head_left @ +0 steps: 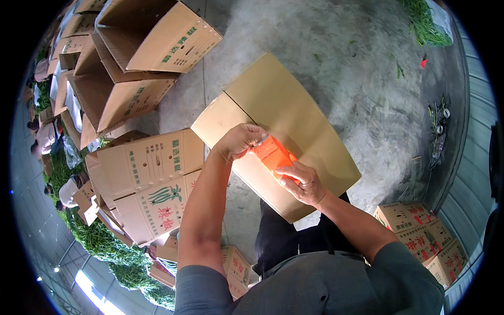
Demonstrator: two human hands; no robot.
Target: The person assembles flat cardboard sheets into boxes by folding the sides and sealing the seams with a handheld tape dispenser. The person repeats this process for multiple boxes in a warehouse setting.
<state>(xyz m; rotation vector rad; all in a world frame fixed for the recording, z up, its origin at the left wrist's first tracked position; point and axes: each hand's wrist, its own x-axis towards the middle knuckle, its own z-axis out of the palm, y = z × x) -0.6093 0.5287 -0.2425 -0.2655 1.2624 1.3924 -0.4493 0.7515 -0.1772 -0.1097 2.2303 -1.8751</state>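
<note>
The orange object [273, 157] is located above the plain upper face of a cardboard carton [310, 121], in line with the seam in that face. Its exact type cannot be determined, nor whether it touches the carton. The left hand [244, 140] pinches its upper-left end between thumb and fingers. The right hand [303, 181] is clamped on its lower-right end. The hands are apart from each other, with the orange body spanning the gap.

Handling: the object appears light enough for fingertip control. Its bright, smooth surface is possibly slippery; stiffness cannot be confirmed. Grip the opposite ends and leave the middle free. The carton is probably stiff at its edges but liable to dent mid-panel; support it at the edges.
</note>
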